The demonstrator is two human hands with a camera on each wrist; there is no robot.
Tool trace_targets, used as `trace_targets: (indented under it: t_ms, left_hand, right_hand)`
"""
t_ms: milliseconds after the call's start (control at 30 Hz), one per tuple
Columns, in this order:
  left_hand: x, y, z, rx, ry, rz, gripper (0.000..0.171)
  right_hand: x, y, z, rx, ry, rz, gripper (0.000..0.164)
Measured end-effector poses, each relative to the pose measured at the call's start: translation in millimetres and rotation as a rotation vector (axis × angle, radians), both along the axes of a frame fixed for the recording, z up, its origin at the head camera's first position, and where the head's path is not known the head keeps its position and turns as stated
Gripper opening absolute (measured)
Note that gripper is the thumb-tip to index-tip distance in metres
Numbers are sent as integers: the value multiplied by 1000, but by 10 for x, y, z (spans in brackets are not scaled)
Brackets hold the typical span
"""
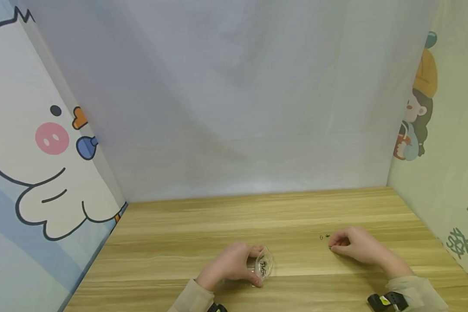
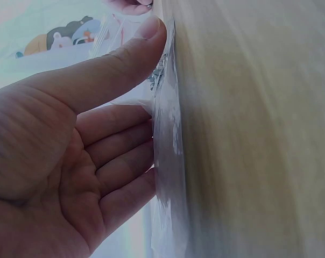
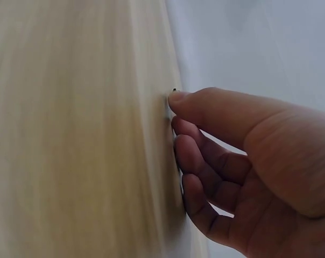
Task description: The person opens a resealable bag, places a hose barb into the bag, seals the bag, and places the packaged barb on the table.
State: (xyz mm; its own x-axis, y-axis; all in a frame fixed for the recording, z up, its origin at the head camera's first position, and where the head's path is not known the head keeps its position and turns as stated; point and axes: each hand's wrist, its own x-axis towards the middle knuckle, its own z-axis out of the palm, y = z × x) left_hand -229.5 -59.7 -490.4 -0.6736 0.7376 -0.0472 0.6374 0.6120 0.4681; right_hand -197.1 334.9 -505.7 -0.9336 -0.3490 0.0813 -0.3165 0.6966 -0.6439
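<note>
A small clear plastic bag (image 1: 269,263) lies on the wooden table with its mouth spread open. Several tiny metal pieces (image 1: 263,268), screw-like but too small to tell, are inside it. My left hand (image 1: 232,263) holds the bag from its left side, thumb at the near edge and fingers at the far edge. Farther right, my right hand (image 1: 358,246) pinches a tiny metal piece (image 1: 329,247) at the tabletop between thumb and forefinger. Two more loose metal pieces, one shiny (image 1: 321,237) and one darker (image 1: 327,235), lie just left of those fingertips.
The wooden tabletop (image 1: 179,229) runs back to a grey-white cloth wall (image 1: 234,130). Printed panels with cartoon figures stand along the left (image 1: 19,130) and right (image 1: 448,173) sides. Each wrist carries a dark strapped device.
</note>
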Motion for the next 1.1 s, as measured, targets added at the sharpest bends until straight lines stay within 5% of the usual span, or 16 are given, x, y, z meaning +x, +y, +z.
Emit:
trace_targets:
  t_ms: [1100]
  left_hand:
    - [-6,-12,-6,-11,33,2,78]
  right_hand:
    - [37,-496,34,-94,-40,153,4]
